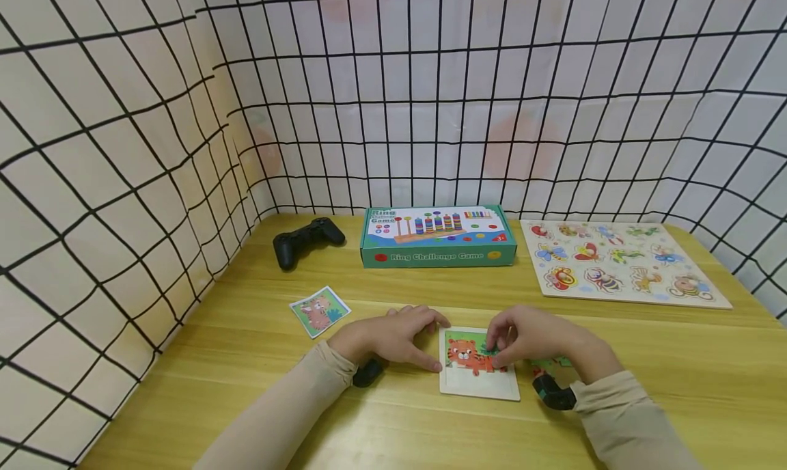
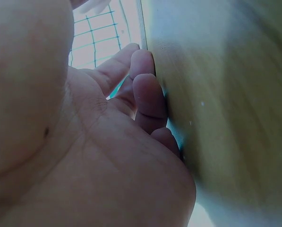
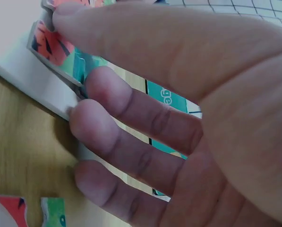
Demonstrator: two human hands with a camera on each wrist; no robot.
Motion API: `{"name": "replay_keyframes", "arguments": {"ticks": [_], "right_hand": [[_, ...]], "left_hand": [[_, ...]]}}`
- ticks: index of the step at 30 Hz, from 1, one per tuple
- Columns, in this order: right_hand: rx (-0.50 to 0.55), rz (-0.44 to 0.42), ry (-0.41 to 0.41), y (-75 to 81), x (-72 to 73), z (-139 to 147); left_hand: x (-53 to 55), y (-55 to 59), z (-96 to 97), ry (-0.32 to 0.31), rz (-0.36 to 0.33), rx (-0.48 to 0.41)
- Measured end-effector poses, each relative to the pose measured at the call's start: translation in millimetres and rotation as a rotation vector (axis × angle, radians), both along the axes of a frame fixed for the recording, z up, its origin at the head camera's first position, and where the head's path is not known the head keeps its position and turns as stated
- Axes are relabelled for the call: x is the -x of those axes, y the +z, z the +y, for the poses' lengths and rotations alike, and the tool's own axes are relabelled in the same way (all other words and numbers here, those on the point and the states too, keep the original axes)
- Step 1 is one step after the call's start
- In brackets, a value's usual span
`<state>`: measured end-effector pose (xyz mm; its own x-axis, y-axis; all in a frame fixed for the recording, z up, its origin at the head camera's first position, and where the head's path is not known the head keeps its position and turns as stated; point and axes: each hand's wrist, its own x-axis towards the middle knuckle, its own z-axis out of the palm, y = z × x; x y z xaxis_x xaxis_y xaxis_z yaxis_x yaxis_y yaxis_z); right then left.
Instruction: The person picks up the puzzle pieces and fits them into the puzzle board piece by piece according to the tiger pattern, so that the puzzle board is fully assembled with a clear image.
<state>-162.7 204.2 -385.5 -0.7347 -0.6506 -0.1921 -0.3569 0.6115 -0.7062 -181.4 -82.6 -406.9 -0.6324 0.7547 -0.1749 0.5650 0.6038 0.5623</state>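
Observation:
A white-framed jigsaw board (image 1: 479, 386) lies on the table, its upper half filled with an orange tiger picture (image 1: 467, 356) and its lower part bare white. At its left edge rests my left hand (image 1: 402, 337), thumb and forefinger spread along the frame. My right hand (image 1: 541, 340) is over the board's right side and pinches a puzzle piece (image 3: 55, 49) with orange and teal print. In the right wrist view the thumb touches the pieces, while the other fingers curl loosely; the forefinger is hidden. Loose puzzle pieces (image 1: 556, 369) lie partly under the right wrist.
A small animal picture card (image 1: 320, 311) lies on the left, below a black game controller (image 1: 307, 241). Behind the board stands a green Ring Challenge Game box (image 1: 438, 238). An insect peg board (image 1: 621, 261) lies back right. Black grid netting (image 1: 393, 121) surrounds the table.

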Motion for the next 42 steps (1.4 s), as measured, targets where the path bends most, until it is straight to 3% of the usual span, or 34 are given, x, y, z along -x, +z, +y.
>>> {"name": "replay_keyframes", "arguments": {"ticks": [21,37,42], "right_hand": [[-0.078,0.032,-0.052,8.7,-7.2,-12],[-0.031,0.027,0.002,3.7,-1.0,-2],[-0.010,-0.001,-0.042,8.9,-1.5,8]], "left_hand": [[1.2,-2.2,-0.4,0.007,-0.006,0.000],[1.3,-2.1,0.3,0.001,0.005,0.003],[0.8,-1.9,0.7,-0.001,0.010,0.007]]}}
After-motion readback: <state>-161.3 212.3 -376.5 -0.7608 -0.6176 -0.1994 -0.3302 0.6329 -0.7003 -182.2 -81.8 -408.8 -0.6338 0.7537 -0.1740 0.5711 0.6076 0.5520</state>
